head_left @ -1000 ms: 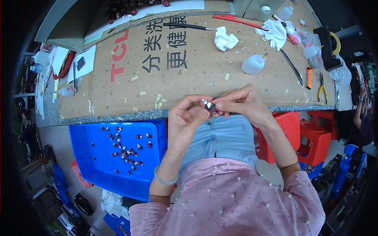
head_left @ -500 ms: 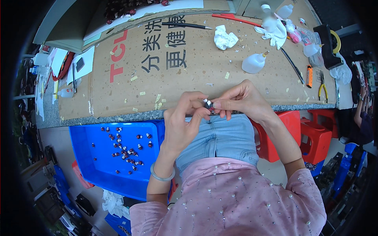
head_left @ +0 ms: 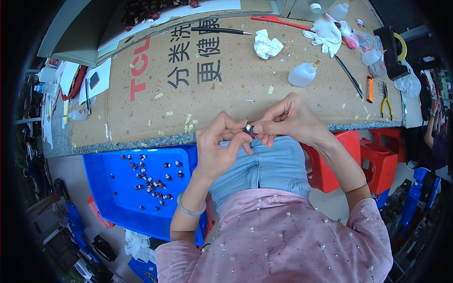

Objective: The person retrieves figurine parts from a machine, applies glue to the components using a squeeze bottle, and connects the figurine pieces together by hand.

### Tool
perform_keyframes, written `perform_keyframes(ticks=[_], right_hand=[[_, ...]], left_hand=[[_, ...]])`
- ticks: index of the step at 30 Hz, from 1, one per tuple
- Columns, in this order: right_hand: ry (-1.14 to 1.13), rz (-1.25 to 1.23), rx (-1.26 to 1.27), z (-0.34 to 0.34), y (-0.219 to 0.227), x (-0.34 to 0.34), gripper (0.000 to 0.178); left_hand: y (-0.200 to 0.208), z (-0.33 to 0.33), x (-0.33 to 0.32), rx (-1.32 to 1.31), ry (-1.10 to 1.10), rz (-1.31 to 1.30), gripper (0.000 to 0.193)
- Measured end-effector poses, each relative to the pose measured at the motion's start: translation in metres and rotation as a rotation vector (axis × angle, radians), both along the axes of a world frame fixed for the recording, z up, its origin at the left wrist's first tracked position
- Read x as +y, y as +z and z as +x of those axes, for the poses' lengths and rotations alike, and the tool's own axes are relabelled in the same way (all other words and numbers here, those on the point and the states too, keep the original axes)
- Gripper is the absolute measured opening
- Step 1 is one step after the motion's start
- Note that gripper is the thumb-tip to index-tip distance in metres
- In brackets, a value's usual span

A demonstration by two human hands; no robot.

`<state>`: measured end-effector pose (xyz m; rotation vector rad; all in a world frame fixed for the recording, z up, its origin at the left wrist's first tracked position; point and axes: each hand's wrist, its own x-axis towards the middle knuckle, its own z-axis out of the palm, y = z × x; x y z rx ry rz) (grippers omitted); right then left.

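Observation:
Between my two hands, just over the bench's front edge, is a small figurine (head_left: 248,128) with dark, white and reddish parts. The fingertips of my left hand (head_left: 219,141) pinch it from the left. My right hand (head_left: 288,121) grips it from the other side with thumb and forefinger, its remaining fingers curled beneath. Fingers cover much of the piece, so its details are hard to make out. Below and left of my left hand, a blue tray (head_left: 101,200) holds many small dark-red and white figurines (head_left: 150,184), scattered on its bottom.
Cardboard (head_left: 141,111) covers the bench. On it lie a white squeeze bottle (head_left: 302,74), crumpled tissue (head_left: 268,45), a black pen (head_left: 222,31), an orange box-like piece (head_left: 370,89) and yellow-handled pliers (head_left: 387,104). A tape dispenser (head_left: 392,54) stands at right; red stools (head_left: 347,162) are below.
Both hands keep the figurine between them at nearly the same spot. The piece has turned slightly, showing less white, and the fingers have shifted a little around it.

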<state>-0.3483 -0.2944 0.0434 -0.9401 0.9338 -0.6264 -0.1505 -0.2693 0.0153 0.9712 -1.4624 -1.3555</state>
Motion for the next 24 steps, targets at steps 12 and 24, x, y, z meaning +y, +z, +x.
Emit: perform_keyframes(ticks=[12, 24], right_hand=[[0.037, -0.078, -0.244, 0.019, -0.044, -0.024, 0.010], [-0.131, -0.219, -0.153, 0.012, -0.039, -0.049, 0.009]], left_hand=[[-0.040, 0.030, -0.024, -0.261, -0.021, -0.017, 0.010], [-0.025, 0.005, -0.071, -0.130, -0.019, -0.126, 0.016]])
